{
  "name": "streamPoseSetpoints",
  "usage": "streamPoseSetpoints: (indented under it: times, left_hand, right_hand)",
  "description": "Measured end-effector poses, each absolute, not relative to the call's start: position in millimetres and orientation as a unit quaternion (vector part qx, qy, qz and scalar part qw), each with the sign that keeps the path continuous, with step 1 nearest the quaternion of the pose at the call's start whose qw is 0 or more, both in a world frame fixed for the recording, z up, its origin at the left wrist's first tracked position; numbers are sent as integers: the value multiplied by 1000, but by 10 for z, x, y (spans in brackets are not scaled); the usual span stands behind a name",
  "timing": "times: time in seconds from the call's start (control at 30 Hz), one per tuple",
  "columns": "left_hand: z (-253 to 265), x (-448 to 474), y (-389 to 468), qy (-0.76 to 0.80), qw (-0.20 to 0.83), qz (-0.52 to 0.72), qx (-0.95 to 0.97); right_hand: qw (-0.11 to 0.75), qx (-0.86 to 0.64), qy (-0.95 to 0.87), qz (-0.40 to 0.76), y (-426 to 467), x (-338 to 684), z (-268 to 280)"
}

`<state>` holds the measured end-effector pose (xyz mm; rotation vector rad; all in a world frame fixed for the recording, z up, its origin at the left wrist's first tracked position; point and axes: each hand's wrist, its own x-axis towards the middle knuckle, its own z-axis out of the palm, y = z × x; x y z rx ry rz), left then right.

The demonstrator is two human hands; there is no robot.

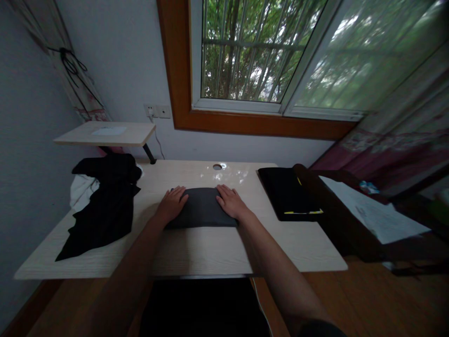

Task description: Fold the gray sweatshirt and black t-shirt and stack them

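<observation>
A dark grey, flat, roughly rectangular item (pixel 206 210) lies in the middle of the pale desk; it looks like folded cloth, though its kind is not certain. My left hand (pixel 171 204) rests flat on its left side, with fingers stretched forward. On its right side lies my right hand (pixel 231 202), also flat, its fingers extended toward the far edge. Neither hand is closed round anything. The far edge of the grey item bows slightly, and its near edge runs almost straight.
Crumpled black cloth (pixel 108 210) and a white piece (pixel 82 192) lie at the left below a raised shelf (pixel 105 133). A flat black item with yellow edging (pixel 287 194) is at the right. Beyond stands a dark surface with paper (pixel 375 210). The desk (pixel 210 252) has a cable hole.
</observation>
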<state>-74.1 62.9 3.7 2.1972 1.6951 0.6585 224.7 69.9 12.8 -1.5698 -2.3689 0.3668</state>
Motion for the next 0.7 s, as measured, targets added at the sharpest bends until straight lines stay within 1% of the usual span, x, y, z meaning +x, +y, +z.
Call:
streamPoseSetpoints:
  times: [0.13,0.23,0.33,0.57,0.7]
  left_hand:
    - [-22,-916,670,602,151,234,748]
    - [-89,-1065,692,604,151,236,746]
    - [-152,-1165,705,606,144,254,740]
    - [-157,-1253,693,632,146,352,675]
    - [-129,-1275,662,627,151,365,671]
  right_hand:
    - [131,-552,-810,146,741,2375,91]
    - [142,-548,-810,153,760,2447,49]
    - [170,-535,-815,143,757,2501,-4]
    - [258,-520,-804,130,732,2564,-88]
    - [286,-514,-799,127,738,2561,-85]
